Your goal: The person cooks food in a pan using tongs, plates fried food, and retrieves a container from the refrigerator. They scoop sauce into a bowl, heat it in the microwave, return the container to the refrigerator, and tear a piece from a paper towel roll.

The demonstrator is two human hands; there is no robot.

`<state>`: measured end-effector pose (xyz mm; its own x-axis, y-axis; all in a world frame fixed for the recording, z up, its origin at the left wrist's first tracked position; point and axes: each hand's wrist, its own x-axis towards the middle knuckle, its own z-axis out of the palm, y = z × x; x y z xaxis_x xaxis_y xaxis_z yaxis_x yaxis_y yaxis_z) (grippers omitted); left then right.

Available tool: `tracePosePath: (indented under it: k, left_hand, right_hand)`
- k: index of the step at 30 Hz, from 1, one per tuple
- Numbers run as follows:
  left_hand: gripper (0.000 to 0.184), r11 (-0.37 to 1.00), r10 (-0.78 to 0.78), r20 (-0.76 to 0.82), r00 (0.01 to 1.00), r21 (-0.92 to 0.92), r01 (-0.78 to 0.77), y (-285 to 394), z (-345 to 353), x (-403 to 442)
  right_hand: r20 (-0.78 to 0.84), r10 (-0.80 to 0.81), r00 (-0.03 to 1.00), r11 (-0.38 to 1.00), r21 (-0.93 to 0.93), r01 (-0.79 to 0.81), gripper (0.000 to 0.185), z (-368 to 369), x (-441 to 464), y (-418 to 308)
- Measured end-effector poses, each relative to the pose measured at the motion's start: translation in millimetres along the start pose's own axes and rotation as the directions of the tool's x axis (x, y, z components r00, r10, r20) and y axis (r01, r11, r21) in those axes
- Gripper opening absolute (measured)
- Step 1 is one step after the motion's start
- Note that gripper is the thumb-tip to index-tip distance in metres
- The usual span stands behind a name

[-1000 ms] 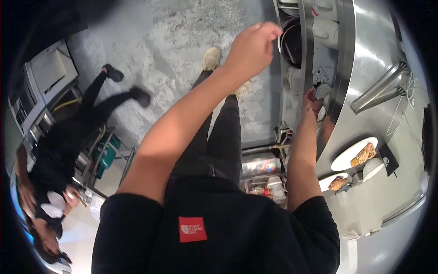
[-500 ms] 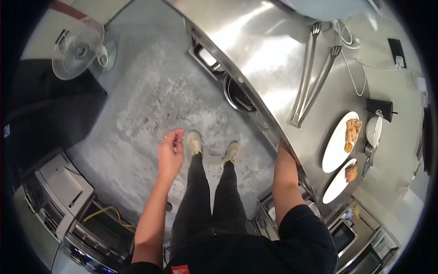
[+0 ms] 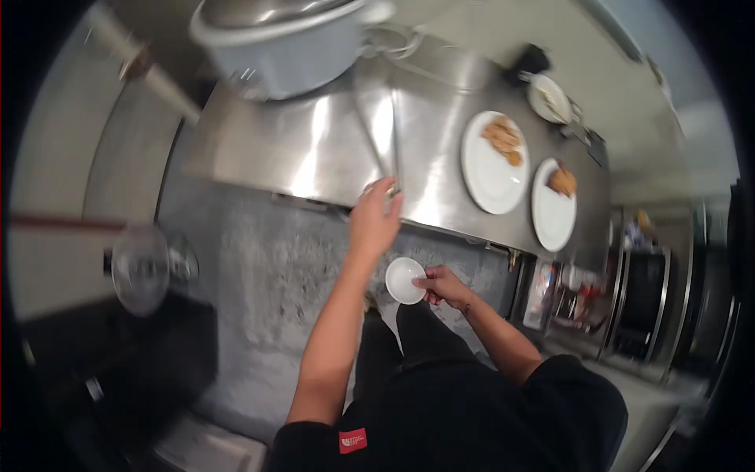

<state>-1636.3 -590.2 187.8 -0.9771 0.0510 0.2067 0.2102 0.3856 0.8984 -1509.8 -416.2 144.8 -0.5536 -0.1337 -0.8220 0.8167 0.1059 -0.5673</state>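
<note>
A small white bowl [image 3: 404, 281] is pinched at its rim by my right hand [image 3: 444, 288], just out from the counter's front edge. My left hand [image 3: 374, 222] reaches over that edge with thumb and fingers apart. At its fingertips is the joined end of the metal tongs [image 3: 375, 141], which lie blurred on the steel counter; whether the fingers touch them I cannot make out. Right of the tongs, a white oval plate [image 3: 493, 185] carries browned food [image 3: 502, 139]. A second white plate [image 3: 553, 224] beside it holds another browned piece [image 3: 562, 182].
A large light-grey cooker [image 3: 283, 55] stands at the counter's [image 3: 259, 149] left end. Toward the wall are a white bowl [image 3: 548, 99] with a utensil and a black box [image 3: 528, 63]. Metal shelving [image 3: 641, 307] is at right, a fan [image 3: 140, 267] at left.
My view has turned toward the counter. My right hand has come out from under the counter with the small white bowl. My left hand has moved to the tongs' end.
</note>
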Motion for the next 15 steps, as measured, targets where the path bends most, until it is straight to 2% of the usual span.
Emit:
tracePosePath:
  k: [1, 2, 3, 4, 5, 6, 9, 11, 13, 14, 15]
  left_hand:
    - [0.028, 0.998, 0.068, 0.057, 0.996, -0.017, -0.067, 10.6, -7.0, 1.8]
    - [0.032, 0.998, -0.048, 0.243, 0.969, -0.028, 0.056, 20.6, -18.0, -9.3]
    - [0.036, 0.986, -0.154, 0.429, 0.890, 0.003, 0.170, 26.8, -26.3, -18.6]
    - [0.036, 0.997, -0.069, 0.444, 0.893, 0.049, 0.053, 22.9, -25.7, -25.3]
    - [0.035, 0.987, -0.153, 0.455, 0.877, 0.036, 0.154, 34.6, -26.9, -24.8]
    - [0.035, 0.965, -0.248, 0.466, 0.849, 0.038, 0.260, 45.7, -29.3, -23.0]
    - [0.034, 0.983, -0.186, 0.424, 0.886, 0.080, 0.168, 18.3, -29.7, -15.0]
    - [0.033, 0.986, -0.165, 0.436, 0.885, 0.086, 0.141, -3.0, -33.7, -4.6]
    - [0.034, 0.945, -0.326, 0.260, 0.909, 0.064, 0.320, -29.6, -38.9, 7.6]
    - [0.034, 0.949, -0.313, 0.266, 0.912, 0.065, 0.307, -55.0, -39.3, 18.0]
    - [0.035, 0.932, -0.361, 0.161, 0.919, 0.025, 0.362, -79.9, -37.3, 27.5]
  right_hand:
    - [0.001, -0.085, 0.996, 0.996, 0.030, 0.085, 0.020, -1.6, -12.5, -18.6]
    - [-0.011, -0.172, 0.985, 0.983, 0.058, 0.172, 0.020, -7.1, -20.9, -34.2]
    - [-0.010, -0.286, 0.958, 0.957, 0.045, 0.286, 0.021, -12.8, -23.4, -48.8]
    - [-0.020, -0.390, 0.921, 0.920, 0.022, 0.390, 0.023, -17.4, -23.3, -64.0]
    - [-0.070, -0.436, 0.897, 0.900, -0.020, 0.436, 0.021, -20.3, -19.6, -74.7]
    - [-0.093, -0.501, 0.860, 0.865, -0.064, 0.497, 0.019, -20.0, -19.2, -83.3]
    - [-0.162, -0.458, 0.874, 0.889, -0.067, 0.454, 0.022, -13.9, -27.6, -94.4]
    - [0.053, -0.433, 0.900, 0.897, 0.124, 0.424, 0.027, -15.6, -29.8, -93.9]
    - [0.014, -0.456, 0.890, 0.883, 0.137, 0.450, 0.030, -37.9, -35.8, -68.3]
    - [-0.001, -0.467, 0.884, 0.876, 0.138, 0.463, 0.032, -51.7, -49.7, -52.8]
    - [-0.100, -0.395, 0.913, 0.914, 0.061, 0.402, 0.032, -74.9, -69.2, -33.6]
